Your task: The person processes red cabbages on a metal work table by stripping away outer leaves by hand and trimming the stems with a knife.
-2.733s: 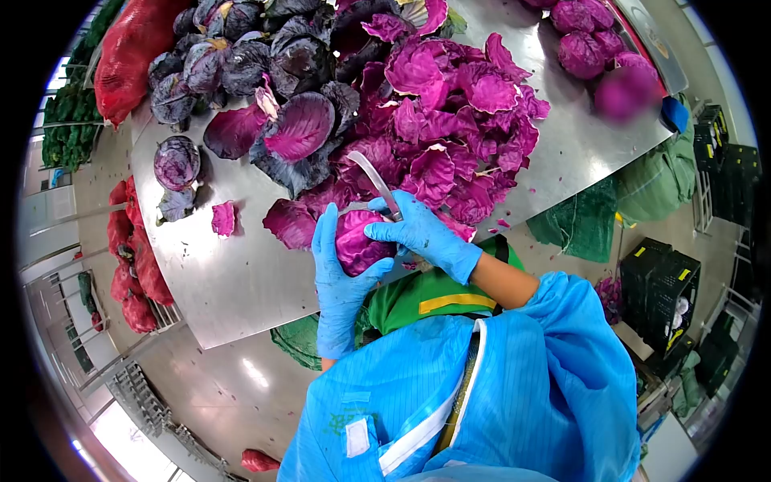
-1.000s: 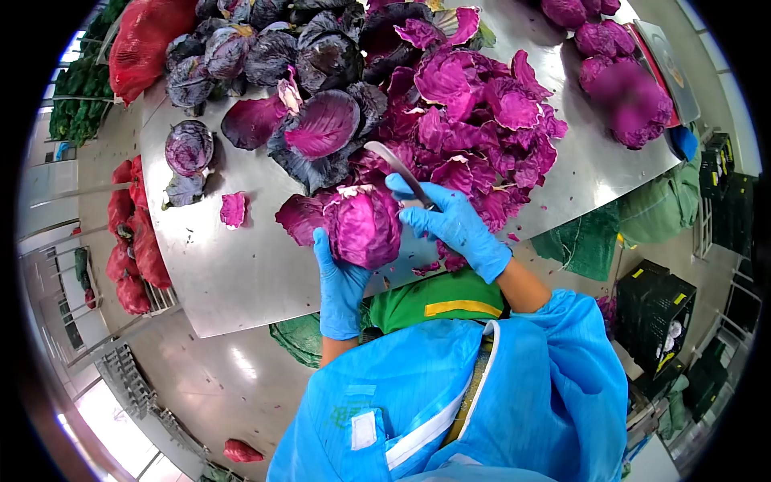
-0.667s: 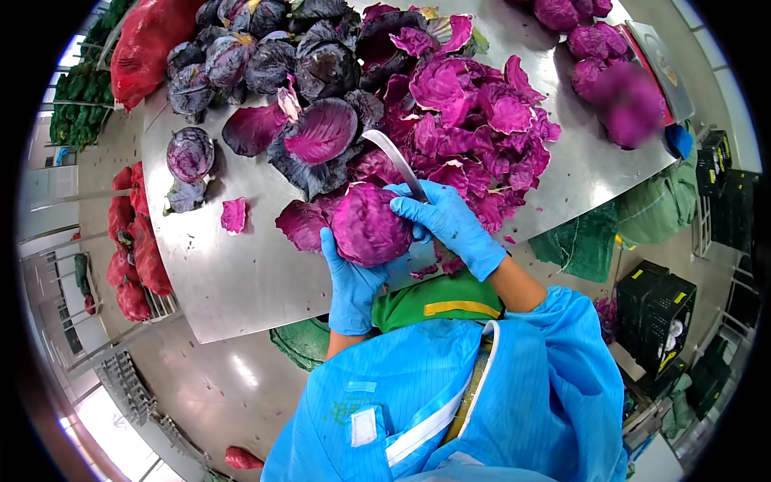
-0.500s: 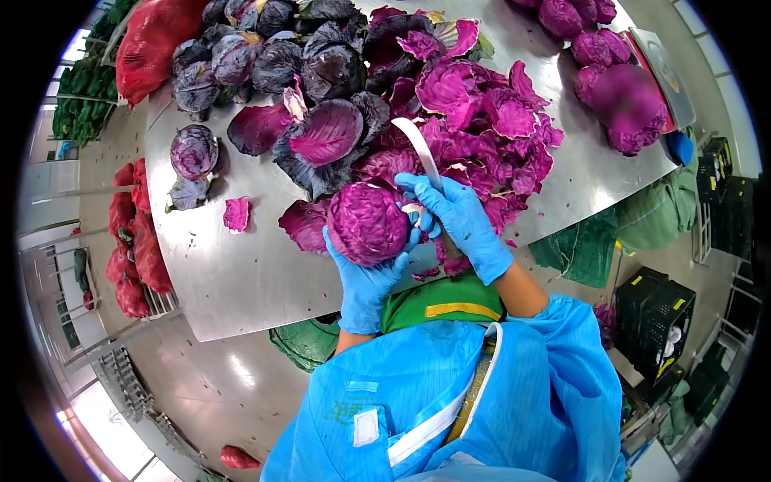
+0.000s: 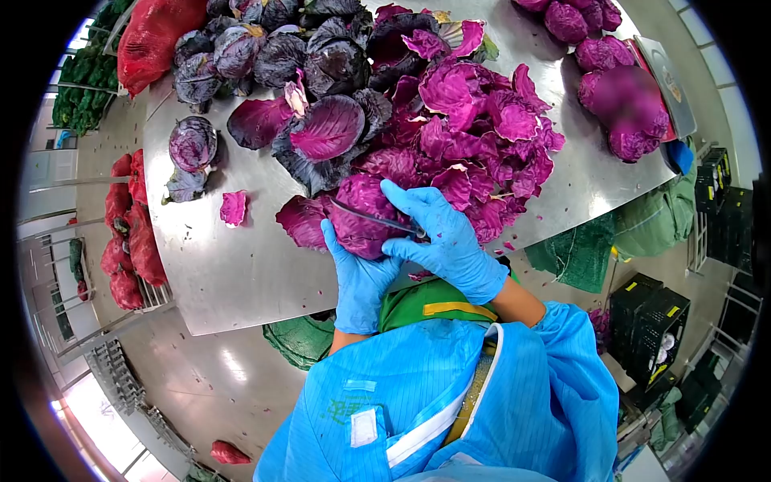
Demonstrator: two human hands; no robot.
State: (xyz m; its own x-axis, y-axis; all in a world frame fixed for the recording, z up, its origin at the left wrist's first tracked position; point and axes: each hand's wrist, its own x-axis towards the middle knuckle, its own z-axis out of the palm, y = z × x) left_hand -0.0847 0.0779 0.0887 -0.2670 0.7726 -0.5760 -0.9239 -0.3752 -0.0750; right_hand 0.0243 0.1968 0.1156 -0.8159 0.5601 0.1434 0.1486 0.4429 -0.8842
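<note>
My left hand point(image 5: 359, 281), in a blue glove, holds a purple cabbage head point(image 5: 361, 210) from below and the left, near the table's front edge. A curved knife point(image 5: 376, 218) lies across the front of that cabbage, its handle mostly hidden in my right hand point(image 5: 440, 241). The fingers of my right hand reach over the cabbage's right side. Just behind is a pile of loose purple leaves point(image 5: 482, 136). Dark untrimmed cabbages point(image 5: 333, 60) are heaped at the back left, and a single cabbage point(image 5: 193, 143) sits apart at the left.
The metal table point(image 5: 241, 281) extends left and right. Trimmed cabbages point(image 5: 604, 53) lie at the back right beside a flat metal-topped object point(image 5: 666, 84). A red net sack point(image 5: 159, 40) stands at the back left. Black crates point(image 5: 649, 325) are on the floor at right, beyond green sacks point(image 5: 580, 245).
The knife has swung from upright beside the cabbage to lying across its front. My right hand has spread over the cabbage's right side. The white piece seen by my right fingers no longer shows.
</note>
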